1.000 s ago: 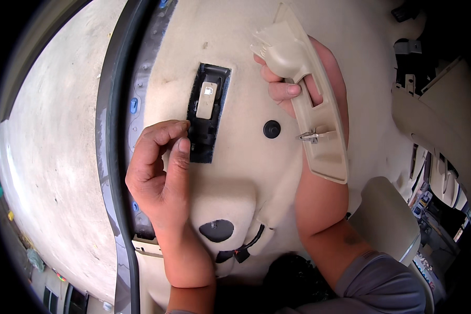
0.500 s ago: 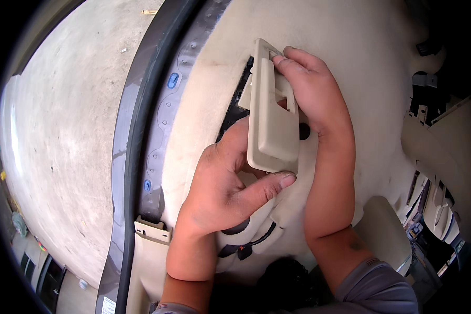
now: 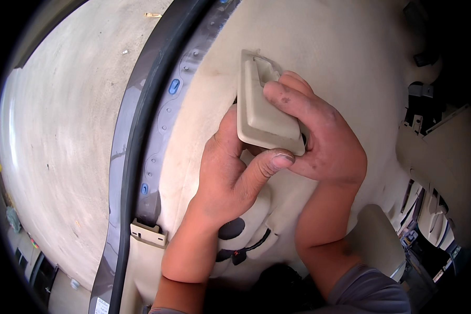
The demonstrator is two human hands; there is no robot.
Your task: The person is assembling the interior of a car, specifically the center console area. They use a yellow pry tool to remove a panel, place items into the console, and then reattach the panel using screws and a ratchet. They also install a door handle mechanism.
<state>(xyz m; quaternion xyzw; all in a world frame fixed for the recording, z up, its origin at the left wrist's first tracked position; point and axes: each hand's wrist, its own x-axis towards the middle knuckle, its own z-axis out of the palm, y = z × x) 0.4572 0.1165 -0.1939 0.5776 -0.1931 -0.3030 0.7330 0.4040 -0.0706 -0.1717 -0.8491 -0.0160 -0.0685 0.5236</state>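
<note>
You are pressing a beige grab-handle trim piece against the beige headliner, near its edge by the black door seal. Your left hand is clamping its lower end, thumb underneath; your right hand is gripping it from the side. It looks positioned but not yet seated flush.

Bright daylight, heavy fisheye bend

Strong light washes the pale concrete floor at left almost to glare, while the beige door panel is evenly lit and sharp. Soft shadows sit under both hands. The black door seal curves strongly, and the corners fall into black vignette.
</note>
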